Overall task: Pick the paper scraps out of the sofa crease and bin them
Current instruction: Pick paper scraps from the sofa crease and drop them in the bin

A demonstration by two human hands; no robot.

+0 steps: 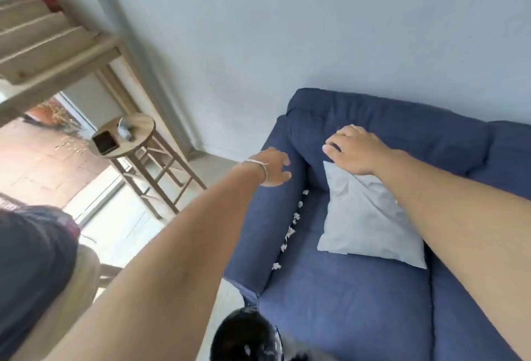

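Left hand: left hand (pixel 274 166) rests on the sofa armrest (pixel 258 217), fingers loosely spread, holding nothing.
Right hand: right hand (pixel 352 149) lies on the back cushion (pixel 402 128), fingers curled, seemingly empty.
Scraps: paper scraps (pixel 290 233), small crumpled white bits, sit strung along the crease between armrest and seat.
Advice: pinch each scrap singly; pressing the seat would widen the crease.
Pillow: pale pillow (pixel 365 217), soft, creased.
Bin: black bin (pixel 247 340), round, below the sofa's front corner.
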